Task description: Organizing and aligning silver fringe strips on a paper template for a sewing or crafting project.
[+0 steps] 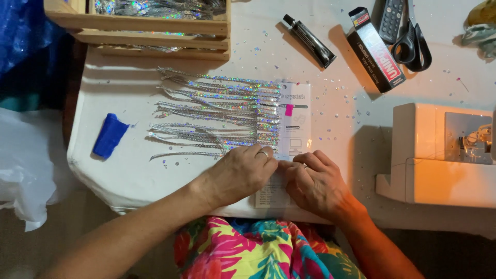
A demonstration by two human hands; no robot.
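- Holographic silver sequin strands lie fanned across a white card on the counter.
- Left hand and right hand, fingers curled, press the card's near edge.
- One blue tape roll lies left.

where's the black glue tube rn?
In the head view the black glue tube lies at an angle near the table's far edge, between the wooden crate on its left and the long box on its right, apart from both hands.

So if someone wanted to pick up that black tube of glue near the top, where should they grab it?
Grip the glue tube across its narrow middle, from above. It lies flat and slanted on the table, cap toward the crate, with free space along both long sides.
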